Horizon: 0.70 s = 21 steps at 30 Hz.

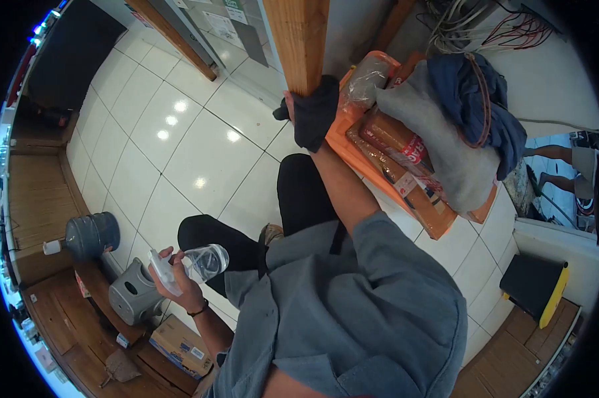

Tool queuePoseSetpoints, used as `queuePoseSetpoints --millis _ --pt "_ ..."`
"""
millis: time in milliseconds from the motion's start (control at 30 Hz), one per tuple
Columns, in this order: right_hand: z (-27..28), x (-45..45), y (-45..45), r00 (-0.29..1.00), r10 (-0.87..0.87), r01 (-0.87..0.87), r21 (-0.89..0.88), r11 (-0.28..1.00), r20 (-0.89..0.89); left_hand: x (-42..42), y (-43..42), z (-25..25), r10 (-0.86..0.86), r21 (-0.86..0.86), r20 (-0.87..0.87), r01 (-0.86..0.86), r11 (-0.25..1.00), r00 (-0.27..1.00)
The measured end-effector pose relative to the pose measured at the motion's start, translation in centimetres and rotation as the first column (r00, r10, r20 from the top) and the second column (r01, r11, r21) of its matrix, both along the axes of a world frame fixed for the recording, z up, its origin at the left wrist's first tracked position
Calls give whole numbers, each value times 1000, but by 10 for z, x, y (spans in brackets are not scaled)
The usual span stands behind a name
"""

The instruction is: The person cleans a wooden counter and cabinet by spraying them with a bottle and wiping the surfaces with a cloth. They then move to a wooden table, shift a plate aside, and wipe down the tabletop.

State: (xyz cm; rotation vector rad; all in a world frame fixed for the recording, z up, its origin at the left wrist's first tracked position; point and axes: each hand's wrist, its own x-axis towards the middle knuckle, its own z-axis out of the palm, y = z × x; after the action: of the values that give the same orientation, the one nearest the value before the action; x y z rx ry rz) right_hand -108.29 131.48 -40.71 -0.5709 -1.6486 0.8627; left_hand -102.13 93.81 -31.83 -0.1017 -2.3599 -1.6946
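Observation:
My left hand [183, 285] is wrapped round the neck of a clear spray bottle [208, 262] with a white trigger head [163, 270]. The bottle lies on its side in the air, its base toward my knee. Farther forward, my right hand [289, 106] is closed on a black cloth [314, 114], which hides most of the fingers. That cloth presses against the lower end of a wooden post [299, 46], beside a glass panel [223, 33].
To the right, an orange crate [342, 126] holds taped cardboard boxes [402, 176], grey plastic and blue fabric [475, 99]. On the left are a water jug [93, 235], a grey stool [135, 292] and a cardboard box [182, 346]. White tiles [186, 146] cover the floor.

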Motion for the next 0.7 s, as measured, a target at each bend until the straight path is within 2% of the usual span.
queuePoseSetpoints --millis 167,267,300,333,367,433,467,533,567,600,633,667,700 --pt "-55 8 7 983 -93 75 115 991 159 11 11 -14 -57 19 -6 57 998 998" --pt "-57 18 11 977 102 -109 30 994 190 17 29 -13 -75 44 25 73 996 997" --pt "-28 29 3 968 239 -219 -214 952 76 16 38 -14 -94 52 17 93 994 995" --pt "2 40 -5 950 303 -306 -433 848 -78 17 46 -14 -115 63 4 114 991 993" --pt "12 46 -4 952 271 -304 -334 892 -143 17 52 -15 -113 81 -3 113 990 994" --pt "20 60 -4 883 298 -425 -348 836 -363 14 62 -16 -143 107 -33 146 983 989" --pt "21 69 -7 801 311 -554 -435 710 -512 15 64 -15 -157 116 -43 161 980 987" --pt "17 79 0 760 420 -622 -370 690 -495 14 68 -14 -190 135 -34 193 972 981" --pt "3 84 8 805 508 -580 -221 785 -307 9 73 -13 -208 147 -39 212 966 977" --pt "-16 89 12 872 490 -488 -101 867 -6 5 76 -14 -224 154 -40 227 962 974" --pt "-34 95 16 888 379 -411 78 908 260 4 78 -16 -237 160 -41 241 957 971" --pt "-57 107 9 821 123 -304 244 921 558 2 80 -17 -252 164 -41 255 953 967" --pt "-76 114 1 640 -183 -243 423 873 746 -2 82 -17 -277 142 -23 278 950 961"
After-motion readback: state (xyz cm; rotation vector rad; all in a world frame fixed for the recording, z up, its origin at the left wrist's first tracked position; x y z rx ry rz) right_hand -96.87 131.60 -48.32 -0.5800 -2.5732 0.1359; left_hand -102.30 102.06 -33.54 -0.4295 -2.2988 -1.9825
